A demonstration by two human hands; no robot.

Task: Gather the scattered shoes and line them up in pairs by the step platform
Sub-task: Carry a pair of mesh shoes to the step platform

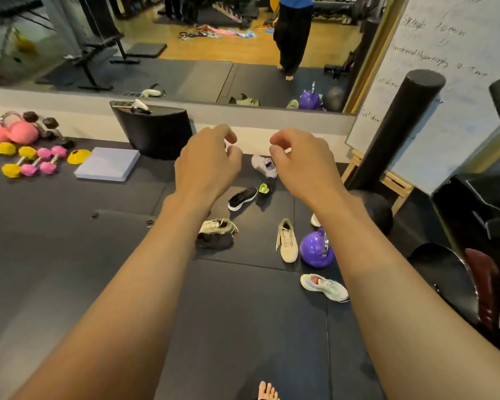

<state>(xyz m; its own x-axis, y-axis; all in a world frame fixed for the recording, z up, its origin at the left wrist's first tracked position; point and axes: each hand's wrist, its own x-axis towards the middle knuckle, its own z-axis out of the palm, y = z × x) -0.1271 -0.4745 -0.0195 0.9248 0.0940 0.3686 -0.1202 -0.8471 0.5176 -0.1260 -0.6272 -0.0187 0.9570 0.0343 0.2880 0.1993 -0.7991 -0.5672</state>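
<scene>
1. Lilac slab [107,164], low and flat on the black mat [70,255] at far left. Whether it or the black curved block [153,134] just beside it is the step platform cannot be told. A pale shoe [140,105] lies on the block's top, its outline unclear.
2. Left hand [207,163], raised above the floor, fingers loosely curled and holding nothing.
3. Olive shoe [217,226] resting on a dark shoe [214,241]. The lower one is largely covered, so its type is uncertain.
4. White-soled black shoe [242,198] and neon-lined black shoe [264,190] lie just beside each other, with a grey shoe [263,166] behind them. All are probably light, with soft uppers and firmer soles. The heel collar looks the best place to take hold.
5. Beige shoe [287,241], upright, laces loose. They could trail or snag when it is lifted.
6. Right hand [298,163], level with the left, fingers likewise curled around nothing.
7. White shoe [315,220], only its tip visible beside the right forearm.
8. Purple kettlebell [315,251], just beside the beige shoe. It is likely heavy and best reached around.
9. Mint shoe [324,287], nearest the viewer, lying apart from the others.
</scene>
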